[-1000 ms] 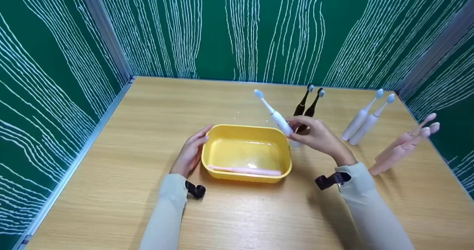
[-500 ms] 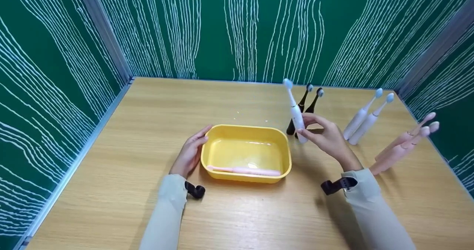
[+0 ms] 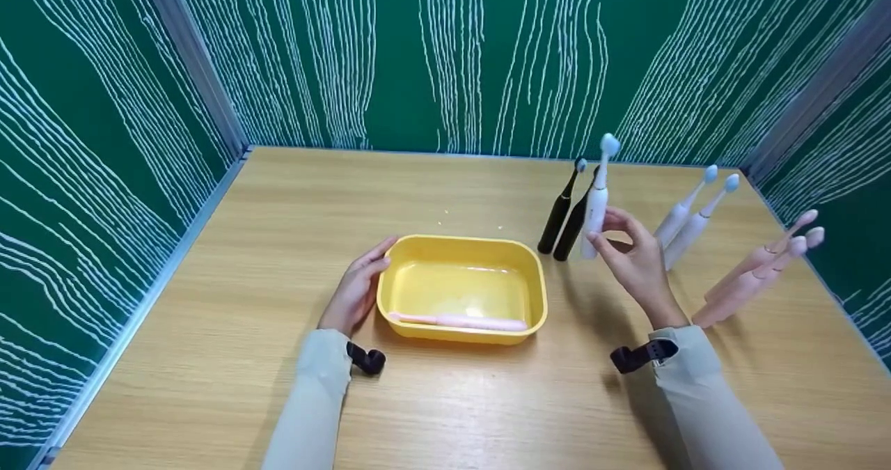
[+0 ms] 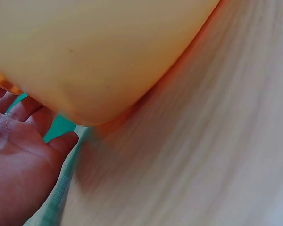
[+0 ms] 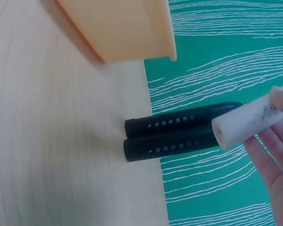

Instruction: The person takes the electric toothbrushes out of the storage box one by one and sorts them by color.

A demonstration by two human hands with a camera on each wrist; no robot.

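My right hand [image 3: 637,264] pinches a white electric toothbrush [image 3: 596,212] between thumb and fingers, its pale blue brush head up. In the right wrist view the base of this white handle [image 5: 245,122] appears raised off the table. Just left of it, two black electric toothbrushes [image 3: 555,225] stand upright side by side, one partly hidden behind the white one. My left hand [image 3: 353,292] rests against the left end of a yellow plastic box [image 3: 463,239], fingers along its outer wall. Inside the box a pink toothbrush [image 3: 480,322] lies along the near wall.
Two more white toothbrushes [image 3: 689,230] stand upright to the right, partly behind my right hand. Several pink toothbrushes [image 3: 741,285] stand near the table's right edge. Green panels with white wavy lines [image 3: 459,59] enclose the wooden table [image 3: 445,400]. Small specks lie behind the box.
My right hand has moved right with the white toothbrush, away from the box and past the black toothbrushes, turning it from leaning left to nearly upright. My left hand and the box stay put.
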